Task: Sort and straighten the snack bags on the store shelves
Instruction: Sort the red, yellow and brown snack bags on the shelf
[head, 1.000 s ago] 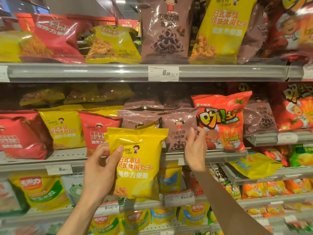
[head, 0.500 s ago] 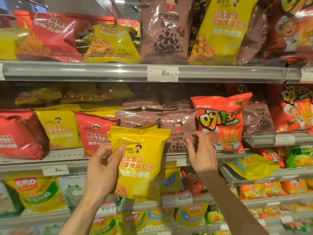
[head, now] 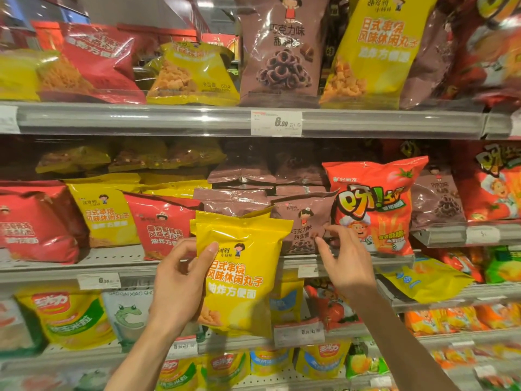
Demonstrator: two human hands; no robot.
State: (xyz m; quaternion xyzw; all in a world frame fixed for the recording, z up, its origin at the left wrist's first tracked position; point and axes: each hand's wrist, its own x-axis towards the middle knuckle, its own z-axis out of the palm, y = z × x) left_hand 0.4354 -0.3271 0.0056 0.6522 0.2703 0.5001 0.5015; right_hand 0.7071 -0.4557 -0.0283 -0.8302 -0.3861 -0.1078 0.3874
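Note:
My left hand (head: 180, 280) grips a yellow snack bag (head: 239, 275) by its left edge and holds it upright in front of the middle shelf (head: 84, 266). Behind it stands a brown chocolate-ring bag (head: 304, 224). My right hand (head: 345, 263) reaches to that brown bag's lower right corner, its bent fingertips touching it beside a red-orange tomato stick bag (head: 372, 204). Matching yellow bags (head: 104, 213) stand further left on the same shelf, next to a red bag (head: 163, 224).
The top shelf (head: 141, 119) holds red, yellow and brown bags above a price tag (head: 276, 123). Brown bags (head: 242, 176) lie stacked flat behind the front row. A yellow bag (head: 423, 280) lies tilted on the right lower shelf. Lower shelves carry several small bags.
My right hand has slid down from between the brown and red-orange bags to the brown bag's lower right corner, fingers now bent. The yellow bag in my left hand has shifted slightly right.

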